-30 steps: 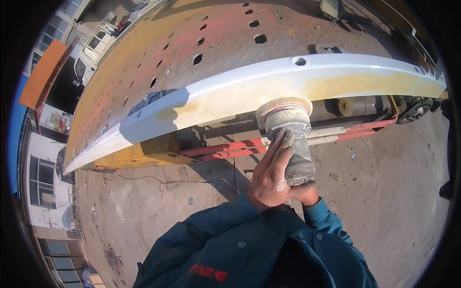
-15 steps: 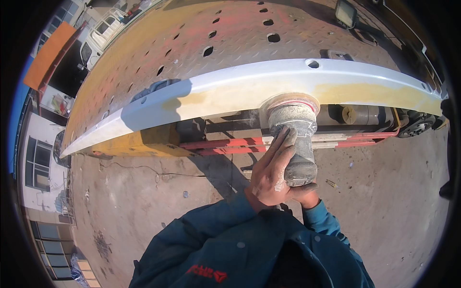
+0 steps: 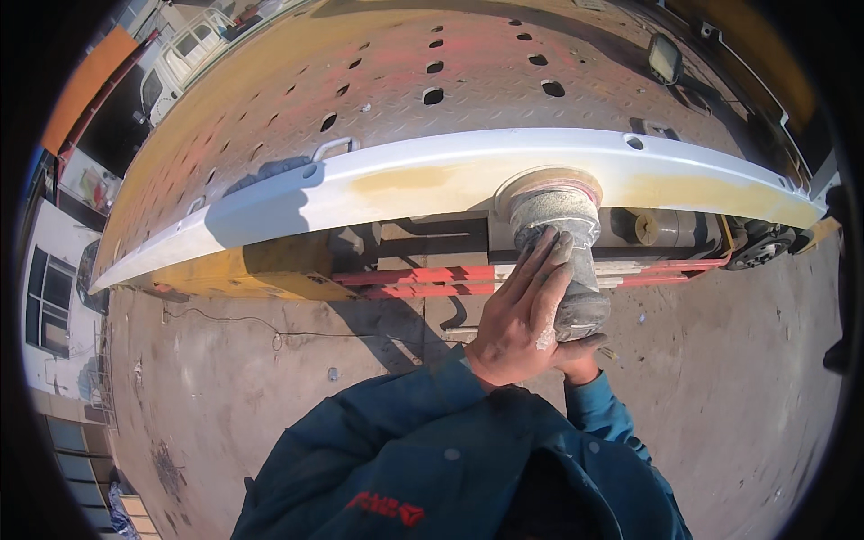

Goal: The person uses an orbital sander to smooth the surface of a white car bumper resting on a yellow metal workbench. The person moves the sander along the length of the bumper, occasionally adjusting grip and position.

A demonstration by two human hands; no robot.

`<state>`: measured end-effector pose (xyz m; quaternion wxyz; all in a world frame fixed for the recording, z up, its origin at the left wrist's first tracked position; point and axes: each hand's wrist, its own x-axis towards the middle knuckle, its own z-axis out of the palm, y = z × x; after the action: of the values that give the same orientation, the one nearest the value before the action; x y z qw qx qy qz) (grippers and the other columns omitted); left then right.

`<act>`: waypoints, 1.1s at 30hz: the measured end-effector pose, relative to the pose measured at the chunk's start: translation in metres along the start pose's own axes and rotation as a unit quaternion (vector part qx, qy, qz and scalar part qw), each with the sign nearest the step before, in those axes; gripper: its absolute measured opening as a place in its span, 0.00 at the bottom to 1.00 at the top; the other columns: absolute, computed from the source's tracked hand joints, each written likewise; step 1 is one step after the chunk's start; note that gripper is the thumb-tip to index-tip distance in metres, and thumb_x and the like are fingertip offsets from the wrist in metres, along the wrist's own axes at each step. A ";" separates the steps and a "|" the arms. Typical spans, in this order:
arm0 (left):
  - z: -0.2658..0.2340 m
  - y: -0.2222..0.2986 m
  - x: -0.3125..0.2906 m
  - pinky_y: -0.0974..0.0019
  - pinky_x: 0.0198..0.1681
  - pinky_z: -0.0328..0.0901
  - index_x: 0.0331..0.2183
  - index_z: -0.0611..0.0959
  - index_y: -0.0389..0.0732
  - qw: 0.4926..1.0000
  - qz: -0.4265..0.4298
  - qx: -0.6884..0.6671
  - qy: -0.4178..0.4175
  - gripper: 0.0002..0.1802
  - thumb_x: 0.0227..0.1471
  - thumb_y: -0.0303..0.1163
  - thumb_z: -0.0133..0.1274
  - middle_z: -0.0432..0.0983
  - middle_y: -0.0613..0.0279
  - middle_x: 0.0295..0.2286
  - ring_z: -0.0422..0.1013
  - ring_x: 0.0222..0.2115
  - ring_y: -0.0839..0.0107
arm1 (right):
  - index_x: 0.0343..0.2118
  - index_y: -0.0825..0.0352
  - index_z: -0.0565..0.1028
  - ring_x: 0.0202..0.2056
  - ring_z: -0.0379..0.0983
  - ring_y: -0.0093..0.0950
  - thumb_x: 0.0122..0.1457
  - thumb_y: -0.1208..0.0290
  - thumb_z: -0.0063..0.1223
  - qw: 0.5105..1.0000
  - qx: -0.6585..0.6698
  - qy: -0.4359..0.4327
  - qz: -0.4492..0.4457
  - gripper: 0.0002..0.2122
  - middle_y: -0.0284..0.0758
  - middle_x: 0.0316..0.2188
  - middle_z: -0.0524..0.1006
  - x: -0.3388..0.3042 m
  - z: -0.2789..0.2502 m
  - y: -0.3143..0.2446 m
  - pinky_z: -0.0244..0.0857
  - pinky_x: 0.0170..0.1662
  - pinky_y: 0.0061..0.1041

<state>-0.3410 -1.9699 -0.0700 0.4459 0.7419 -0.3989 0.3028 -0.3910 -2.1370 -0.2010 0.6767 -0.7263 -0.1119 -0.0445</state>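
Both my hands are on a dusty grey power sander [image 3: 556,216]. Its round pad lies against the face of a long white metal beam [image 3: 360,184], which carries tan filler patches on both sides of the pad. My left hand [image 3: 522,315] is pressed along the left side of the sander's body, fingers together and pointing up it, with pale dust on the skin. Lower down, my right hand [image 3: 580,360] is closed round the handle end, its thumb showing and the other fingers hidden behind the tool and my left hand.
Behind the beam stretches a worn patterned steel deck [image 3: 387,108] with rows of holes. Red-and-white rails [image 3: 423,275], a yellow box [image 3: 279,261] and a wheel [image 3: 760,247] sit below it. A thin cable [image 3: 225,317] trails over the concrete floor. A mirror [image 3: 664,58] stands at upper right.
The sander has slid left along the beam, closer to the left filler patch. My view has shifted left, so the deck and beam appear further right. Both hands keep their hold.
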 end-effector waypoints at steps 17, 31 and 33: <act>-0.111 -0.033 -0.018 0.36 0.69 0.70 0.68 0.69 0.31 0.998 -0.018 -0.032 0.046 0.60 0.48 0.55 0.81 0.68 0.26 0.68 0.68 0.68 0.27 | 0.44 0.65 0.86 0.40 0.88 0.46 0.53 0.66 0.71 0.986 -0.100 0.098 -0.087 0.16 0.44 0.40 0.89 0.059 0.118 -0.104 0.80 0.46 0.39; -0.095 -0.023 -0.014 0.40 0.68 0.72 0.66 0.71 0.28 0.999 -0.030 -0.023 0.037 0.59 0.47 0.54 0.82 0.71 0.27 0.66 0.68 0.68 0.28 | 0.50 0.68 0.85 0.47 0.87 0.34 0.57 0.67 0.72 0.991 -0.073 0.096 -0.061 0.18 0.41 0.46 0.89 0.045 0.103 -0.086 0.79 0.52 0.37; -0.094 -0.025 -0.020 0.40 0.68 0.72 0.66 0.71 0.28 0.999 -0.037 -0.018 0.032 0.59 0.47 0.54 0.82 0.71 0.27 0.66 0.68 0.68 0.29 | 0.51 0.68 0.84 0.47 0.87 0.34 0.58 0.67 0.72 0.990 -0.060 0.112 -0.069 0.19 0.41 0.46 0.89 0.043 0.109 -0.084 0.79 0.53 0.37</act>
<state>-0.3382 -1.8718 -0.0576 0.4828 0.7380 -0.3620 0.3020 -0.3779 -2.0194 -0.1187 0.6357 -0.7465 -0.0819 -0.1786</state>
